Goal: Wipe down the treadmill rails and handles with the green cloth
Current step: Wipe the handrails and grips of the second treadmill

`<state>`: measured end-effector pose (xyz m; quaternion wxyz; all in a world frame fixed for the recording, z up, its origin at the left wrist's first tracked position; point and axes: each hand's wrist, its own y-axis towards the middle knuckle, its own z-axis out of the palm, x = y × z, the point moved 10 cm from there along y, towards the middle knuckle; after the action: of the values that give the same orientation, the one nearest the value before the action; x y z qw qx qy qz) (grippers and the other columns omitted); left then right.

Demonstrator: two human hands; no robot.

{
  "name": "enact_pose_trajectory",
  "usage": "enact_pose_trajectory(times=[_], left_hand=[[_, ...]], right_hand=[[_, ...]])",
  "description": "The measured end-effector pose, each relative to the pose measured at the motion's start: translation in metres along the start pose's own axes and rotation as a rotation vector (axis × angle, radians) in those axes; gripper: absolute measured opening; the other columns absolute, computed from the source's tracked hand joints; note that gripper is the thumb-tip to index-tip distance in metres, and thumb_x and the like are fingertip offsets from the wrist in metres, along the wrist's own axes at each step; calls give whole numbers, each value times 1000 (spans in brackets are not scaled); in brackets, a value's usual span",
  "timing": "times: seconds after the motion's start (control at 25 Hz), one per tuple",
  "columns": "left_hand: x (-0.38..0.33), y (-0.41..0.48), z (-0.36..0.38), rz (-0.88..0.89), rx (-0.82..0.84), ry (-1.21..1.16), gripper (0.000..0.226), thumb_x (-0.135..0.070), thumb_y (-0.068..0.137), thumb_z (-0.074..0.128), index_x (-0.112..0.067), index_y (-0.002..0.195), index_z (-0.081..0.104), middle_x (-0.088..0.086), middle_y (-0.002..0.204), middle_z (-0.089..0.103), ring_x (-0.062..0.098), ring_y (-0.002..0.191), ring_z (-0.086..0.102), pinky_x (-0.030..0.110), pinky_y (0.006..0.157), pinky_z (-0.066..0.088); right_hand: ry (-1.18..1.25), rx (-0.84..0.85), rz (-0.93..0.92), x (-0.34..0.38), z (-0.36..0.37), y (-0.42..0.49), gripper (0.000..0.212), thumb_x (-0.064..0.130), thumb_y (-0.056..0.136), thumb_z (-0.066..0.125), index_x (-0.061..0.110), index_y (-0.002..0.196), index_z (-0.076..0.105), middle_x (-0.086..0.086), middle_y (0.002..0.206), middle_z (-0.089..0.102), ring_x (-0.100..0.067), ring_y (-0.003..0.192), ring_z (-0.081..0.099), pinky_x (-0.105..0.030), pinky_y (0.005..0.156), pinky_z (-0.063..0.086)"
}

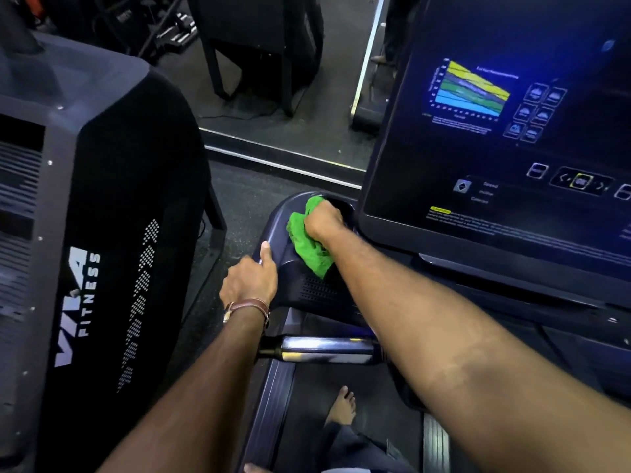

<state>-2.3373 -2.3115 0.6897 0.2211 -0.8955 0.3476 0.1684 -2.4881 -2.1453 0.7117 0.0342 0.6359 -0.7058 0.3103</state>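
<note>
Your right hand [322,220] clamps its fingers on the green cloth [307,247] at the console tray [273,227]; left hand [249,279] fingers hidden, cannot tell. Risk: cloth strays right of fingers onto touchscreen [495,138], starting belt [304,421].

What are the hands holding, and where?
The right hand grips the green cloth near its far end. The left hand holds the treadmill housing at its outer edge, thumb on top.
</note>
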Motion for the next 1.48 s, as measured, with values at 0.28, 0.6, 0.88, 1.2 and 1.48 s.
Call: enact_pose_trajectory(times=[0.28, 0.6, 0.88, 1.2, 1.48], left_hand=[[5, 1, 0, 17, -1, -12, 77, -69, 89, 18, -13, 119, 60, 19, 120, 61, 39, 109, 56, 44, 88, 43], [8, 0, 0, 13, 14, -11, 79, -71, 88, 16, -15, 122, 59, 17, 121, 62, 38, 109, 57, 44, 88, 44], [8, -1, -1, 21, 19, -26, 72, -69, 89, 22, -14, 118, 60, 16, 118, 63, 38, 107, 58, 42, 86, 44], [1, 1, 1, 15, 32, 27, 70, -67, 88, 30, -10, 115, 60, 20, 118, 62, 39, 107, 59, 42, 86, 45], [3, -2, -3, 17, 19, 11, 70, -67, 88, 31, -10, 116, 60, 19, 118, 62, 40, 107, 58, 42, 85, 45]], right_hand=[[-1160, 132, -349, 38, 37, -20, 44, 35, 96, 49, 20, 138, 53, -4, 140, 54, -37, 131, 45, -58, 101, 36], [-1390, 79, -353, 16, 33, 4, 57, 53, 94, 41, 29, 147, 41, 3, 151, 42, -35, 143, 29, -61, 114, 16], [-643, 110, -118, 36, 0, -14, 46, 20, 96, 48, 15, 142, 48, -11, 149, 44, -42, 138, 36, -69, 105, 24], [-437, -255, -637, 5, 9, -107, 36, 26, 82, 55, 27, 117, 63, 8, 112, 59, -25, 108, 46, -42, 85, 37], [-302, -185, -280, 22, 6, -87, 15, 8, 80, 52, 16, 89, 62, -3, 111, 59, -31, 112, 41, -43, 83, 32]])
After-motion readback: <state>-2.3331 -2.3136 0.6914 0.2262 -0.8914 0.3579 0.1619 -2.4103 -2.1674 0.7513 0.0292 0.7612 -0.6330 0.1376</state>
